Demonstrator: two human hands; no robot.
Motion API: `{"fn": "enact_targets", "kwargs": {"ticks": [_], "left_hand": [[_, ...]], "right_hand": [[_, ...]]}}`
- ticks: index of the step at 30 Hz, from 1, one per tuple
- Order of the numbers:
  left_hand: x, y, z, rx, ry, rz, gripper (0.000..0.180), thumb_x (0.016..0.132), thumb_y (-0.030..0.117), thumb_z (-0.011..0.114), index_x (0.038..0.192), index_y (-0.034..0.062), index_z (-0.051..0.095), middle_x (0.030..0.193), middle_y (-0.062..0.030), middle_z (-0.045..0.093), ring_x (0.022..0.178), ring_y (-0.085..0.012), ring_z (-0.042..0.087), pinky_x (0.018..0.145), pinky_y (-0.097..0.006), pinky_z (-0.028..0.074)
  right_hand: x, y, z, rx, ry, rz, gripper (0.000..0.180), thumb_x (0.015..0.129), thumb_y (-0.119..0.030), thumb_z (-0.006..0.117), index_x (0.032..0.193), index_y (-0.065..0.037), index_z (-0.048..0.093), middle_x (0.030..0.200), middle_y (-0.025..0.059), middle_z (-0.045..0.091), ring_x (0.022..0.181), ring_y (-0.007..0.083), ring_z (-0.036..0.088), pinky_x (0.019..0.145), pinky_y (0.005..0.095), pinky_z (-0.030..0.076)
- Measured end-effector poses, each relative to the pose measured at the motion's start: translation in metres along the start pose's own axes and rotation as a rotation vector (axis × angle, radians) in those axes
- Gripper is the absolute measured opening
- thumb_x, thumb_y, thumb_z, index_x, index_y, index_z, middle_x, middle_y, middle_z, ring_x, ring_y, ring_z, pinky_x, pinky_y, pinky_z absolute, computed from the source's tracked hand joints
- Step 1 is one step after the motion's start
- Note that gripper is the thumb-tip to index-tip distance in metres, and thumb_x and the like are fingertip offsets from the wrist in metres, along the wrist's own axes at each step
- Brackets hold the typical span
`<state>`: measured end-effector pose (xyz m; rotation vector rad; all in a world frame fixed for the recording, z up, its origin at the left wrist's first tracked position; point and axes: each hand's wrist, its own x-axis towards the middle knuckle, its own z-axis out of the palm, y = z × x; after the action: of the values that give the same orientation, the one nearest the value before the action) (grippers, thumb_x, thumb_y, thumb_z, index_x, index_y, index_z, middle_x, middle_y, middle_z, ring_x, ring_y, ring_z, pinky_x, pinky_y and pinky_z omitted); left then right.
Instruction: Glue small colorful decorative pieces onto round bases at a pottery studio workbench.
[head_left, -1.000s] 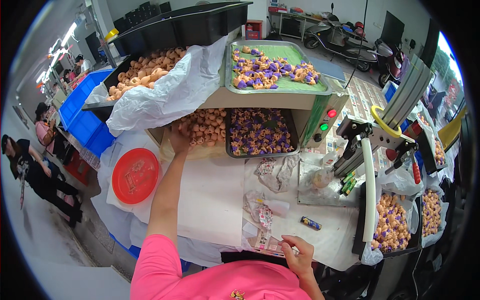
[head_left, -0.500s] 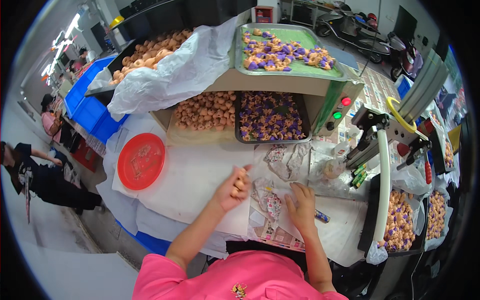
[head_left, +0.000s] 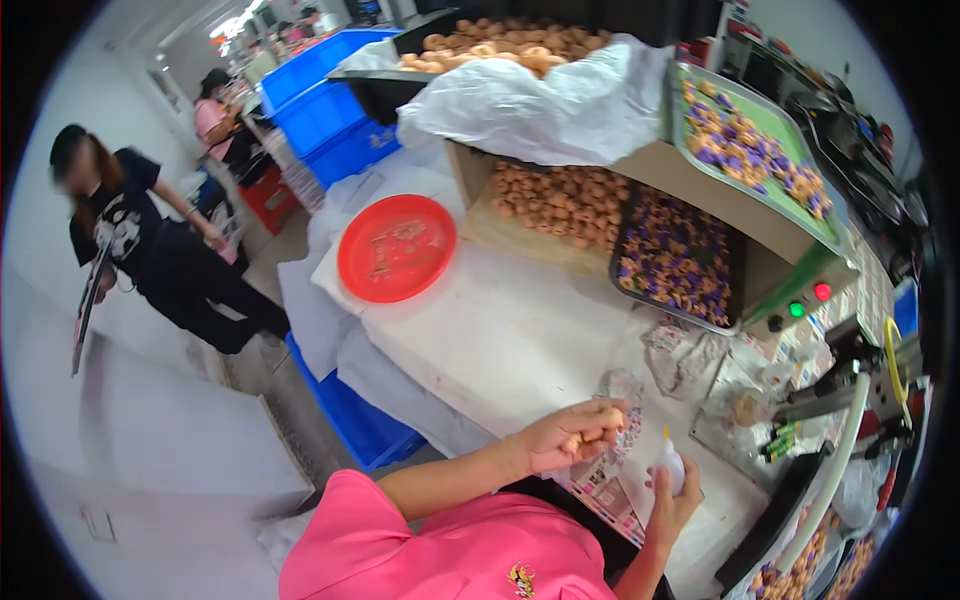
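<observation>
My left hand (head_left: 552, 440) is closed around a few small peach-coloured moulded pieces (head_left: 594, 434), held above the front of the white-covered table (head_left: 480, 335). Beside it on the right, my right hand (head_left: 672, 512) grips a small white squeeze bottle (head_left: 669, 467) with its yellow tip pointing up. The bottle and the pieces are apart. Just beyond my left hand lies a crumpled flower-patterned cloth (head_left: 622, 388), partly hidden by the fingers.
A red round tray (head_left: 397, 248) stands at the left. Peach pieces (head_left: 560, 205) and a dark tray of purple-and-peach pieces (head_left: 680, 260) fill the shelf. A lever press (head_left: 850, 400) stands at right. Someone in dark clothes (head_left: 165, 240) walks at the far left.
The view has swung left. My right hand, earlier resting on the table with nothing in it, now holds the white squeeze bottle upright. My left hand keeps its peach pieces.
</observation>
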<state>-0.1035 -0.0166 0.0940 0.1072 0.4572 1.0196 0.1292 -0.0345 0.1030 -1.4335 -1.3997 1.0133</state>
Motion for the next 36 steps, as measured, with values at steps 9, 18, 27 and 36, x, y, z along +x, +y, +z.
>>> {"fn": "enact_targets", "kwargs": {"ticks": [9,18,27,36], "left_hand": [[0.031,-0.026,0.02,-0.006,0.01,-0.192,0.034,0.094,0.018,0.056,0.126,0.0064,0.055,0.111,-0.003,0.06,0.098,-0.0124,0.061,0.083,-0.023,0.052],[0.098,-0.072,0.005,0.071,-0.037,-0.155,0.038,0.091,0.012,0.06,0.127,0.0046,0.051,0.112,-0.0078,0.06,0.102,-0.0165,0.062,0.083,-0.022,0.056],[0.099,-0.089,0.011,0.189,-0.018,-0.122,0.032,0.09,0.009,0.061,0.122,0.0061,0.054,0.116,-0.0094,0.059,0.1,-0.0186,0.064,0.079,-0.022,0.057],[0.097,-0.088,0.009,0.133,-0.008,-0.151,0.031,0.091,0.01,0.06,0.121,0.0075,0.054,0.115,-0.0066,0.059,0.104,-0.0199,0.063,0.079,-0.023,0.058]], "right_hand": [[-0.007,-0.005,-0.024,0.296,0.27,-0.005,0.043,0.067,-0.021,0.08,0.094,-0.003,0.051,0.087,0.0029,0.048,0.075,0.0124,0.05,0.065,0.0241,0.044],[0.024,0.034,-0.069,0.082,0.286,-0.32,0.042,0.067,-0.025,0.085,0.09,-0.002,0.059,0.082,0.0046,0.049,0.071,0.0155,0.047,0.065,0.027,0.039],[0.02,0.043,-0.081,-0.08,0.272,-0.444,0.039,0.07,-0.022,0.083,0.095,-0.001,0.062,0.076,0.0078,0.056,0.062,0.0182,0.047,0.056,0.0294,0.039],[0.019,0.044,-0.077,-0.086,0.258,-0.472,0.038,0.07,-0.019,0.083,0.095,0.0,0.063,0.075,0.0078,0.057,0.062,0.0186,0.048,0.056,0.0292,0.039]]}}
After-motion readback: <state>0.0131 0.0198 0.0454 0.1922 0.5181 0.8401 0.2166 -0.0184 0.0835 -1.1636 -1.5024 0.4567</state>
